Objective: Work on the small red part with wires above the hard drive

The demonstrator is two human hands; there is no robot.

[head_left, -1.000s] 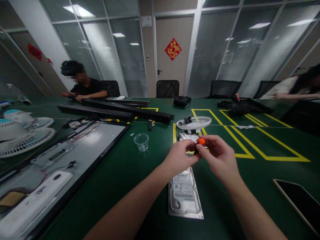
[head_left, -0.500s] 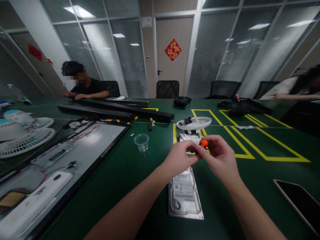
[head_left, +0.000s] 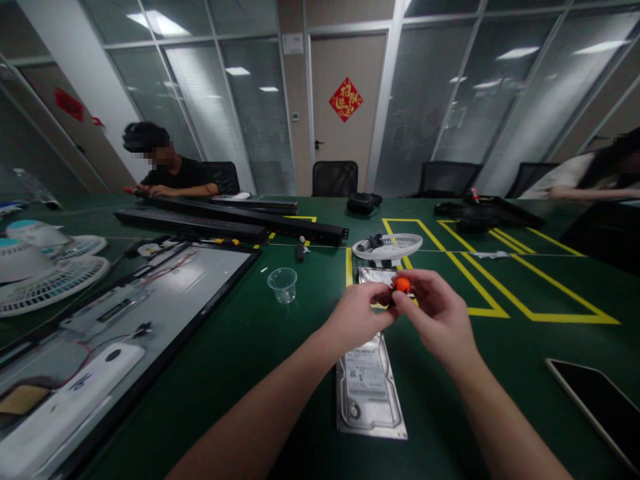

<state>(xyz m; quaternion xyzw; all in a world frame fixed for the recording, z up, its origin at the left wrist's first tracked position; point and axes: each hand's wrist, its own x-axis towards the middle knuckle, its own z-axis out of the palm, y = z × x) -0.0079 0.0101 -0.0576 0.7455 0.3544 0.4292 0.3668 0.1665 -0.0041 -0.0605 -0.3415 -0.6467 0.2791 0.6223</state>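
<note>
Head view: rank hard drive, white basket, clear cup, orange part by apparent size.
1. Hard drive, nearest the camera, so possibly flattered.
2. White basket.
3. Clear cup.
4. Orange part, pinched between both hands.

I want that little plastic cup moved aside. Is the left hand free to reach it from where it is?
Probably not at once: the left hand is pinching the orange-tipped tool with the right hand. The green table between it and the plastic cup is bare.
</note>
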